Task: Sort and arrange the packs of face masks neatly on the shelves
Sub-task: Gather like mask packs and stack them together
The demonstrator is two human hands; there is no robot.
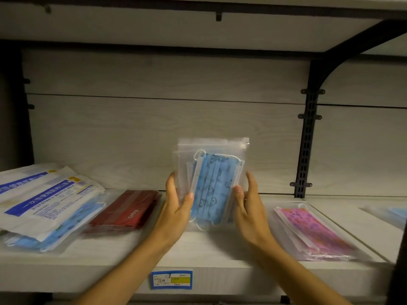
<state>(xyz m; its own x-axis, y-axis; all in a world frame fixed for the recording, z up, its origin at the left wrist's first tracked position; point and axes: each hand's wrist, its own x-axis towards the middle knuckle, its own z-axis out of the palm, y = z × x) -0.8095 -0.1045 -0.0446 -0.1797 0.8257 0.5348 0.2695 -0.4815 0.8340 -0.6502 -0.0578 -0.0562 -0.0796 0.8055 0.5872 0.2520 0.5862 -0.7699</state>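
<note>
A clear pack of blue printed face masks (211, 186) stands upright on the white shelf (198, 249), in the middle. My left hand (176, 203) grips its left edge, thumb on the front. My right hand (246, 201) holds the right edge the same way. To the left lies a dark red pack (125, 211). Further left, white packs with blue labels (44, 194) lie piled on blue mask packs (66, 230). A pink patterned pack (312, 232) lies flat on the right.
A black bracket and slotted upright (307, 137) stand at the back right. Beyond it, another clear pack (394, 213) lies on the neighbouring shelf. A blue and yellow price tag (171, 279) sits on the shelf's front edge. An upper shelf (198, 9) hangs overhead.
</note>
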